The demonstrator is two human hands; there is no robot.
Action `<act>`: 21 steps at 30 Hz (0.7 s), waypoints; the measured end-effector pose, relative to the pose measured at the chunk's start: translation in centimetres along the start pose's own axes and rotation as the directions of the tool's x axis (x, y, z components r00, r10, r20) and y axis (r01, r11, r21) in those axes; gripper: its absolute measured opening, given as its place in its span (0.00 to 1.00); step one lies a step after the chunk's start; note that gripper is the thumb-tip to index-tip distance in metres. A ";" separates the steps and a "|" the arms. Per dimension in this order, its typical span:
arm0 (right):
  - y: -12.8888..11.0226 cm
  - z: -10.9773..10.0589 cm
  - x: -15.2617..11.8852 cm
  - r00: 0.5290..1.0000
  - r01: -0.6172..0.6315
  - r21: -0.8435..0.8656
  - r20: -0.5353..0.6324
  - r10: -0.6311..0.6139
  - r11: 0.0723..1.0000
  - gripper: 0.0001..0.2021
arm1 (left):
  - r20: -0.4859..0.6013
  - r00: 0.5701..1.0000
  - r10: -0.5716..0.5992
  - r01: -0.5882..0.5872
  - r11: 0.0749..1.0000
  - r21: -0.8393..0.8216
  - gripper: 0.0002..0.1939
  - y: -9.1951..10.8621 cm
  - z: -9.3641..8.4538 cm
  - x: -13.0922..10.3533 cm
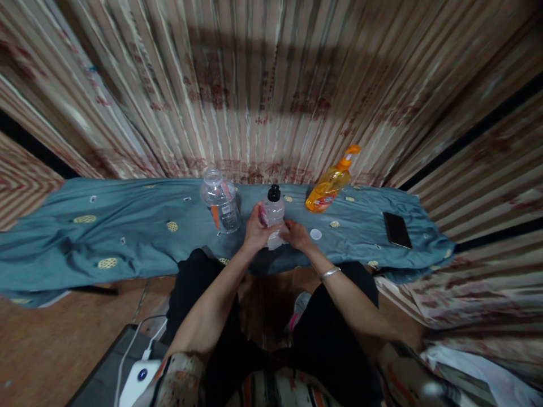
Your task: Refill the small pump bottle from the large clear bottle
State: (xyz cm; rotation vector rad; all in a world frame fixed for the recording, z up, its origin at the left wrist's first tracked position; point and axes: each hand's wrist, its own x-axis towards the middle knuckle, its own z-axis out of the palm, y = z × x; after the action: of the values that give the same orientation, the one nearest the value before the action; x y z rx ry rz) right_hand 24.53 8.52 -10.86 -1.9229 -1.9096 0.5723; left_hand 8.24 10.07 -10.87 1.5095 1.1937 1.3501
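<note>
A small clear bottle (275, 210) with a black cap (274, 193) stands upright on the cloth in front of me. My left hand (257, 230) is wrapped round its left side, thumb across the front. Pink print shows beside those fingers, on the bottle's left. My right hand (297, 235) is closed in a pinch against the bottle's lower right side. What sits between its fingertips is too small to make out. Below the hands, a whitish, see-through patch shows at the bottle's base; I cannot tell whether it is a loose film or the bottle itself.
Left of my hands stands a larger, capless clear bottle (224, 208). An orange pump bottle (326, 191) is at the back right. A white disc (315, 234) and a black phone (397, 230) lie on the teal cloth (144, 226). Curtains hang behind; a white power bank (139, 380) is lower left.
</note>
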 end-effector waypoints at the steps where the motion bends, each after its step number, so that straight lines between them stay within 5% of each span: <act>1: 0.1 0.0 0.1 1.000 -0.004 0.033 -0.004 0.005 0.999 0.05 | -0.004 1.000 -0.007 0.007 1.000 -0.001 0.44 0.1 -0.2 0.0; 9: 2.4 -3.6 -2.4 0.981 -0.052 0.391 -0.150 0.119 0.919 0.15 | -0.022 0.999 -0.043 0.043 0.999 0.002 0.45 0.5 -0.6 -0.2; 12: 0.3 -5.6 -3.5 0.967 0.046 0.567 -0.230 0.105 0.822 0.19 | -0.003 0.998 -0.064 0.064 0.998 -0.002 0.44 0.4 0.2 -0.5; 15: -3.0 -6.7 -4.2 0.949 0.240 0.629 -0.312 -0.043 0.740 0.19 | 0.031 0.997 -0.077 0.077 0.997 0.009 0.42 0.5 0.9 -0.9; 18: -5.4 -6.6 -4.2 0.924 0.332 0.571 -0.358 -0.136 0.751 0.17 | 0.037 0.995 -0.092 0.091 0.995 0.040 0.43 0.9 1.0 -1.3; 21: -6.1 -5.8 -3.4 0.898 0.287 0.495 -0.437 -0.051 0.820 0.21 | 0.047 0.994 -0.101 0.099 0.994 0.051 0.43 1.2 1.0 -1.6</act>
State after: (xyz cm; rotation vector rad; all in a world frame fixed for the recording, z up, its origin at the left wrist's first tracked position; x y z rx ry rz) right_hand 22.41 5.34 -2.60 -1.3467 -1.4268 0.5386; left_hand 9.40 8.27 -10.25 1.4879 1.2621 1.2188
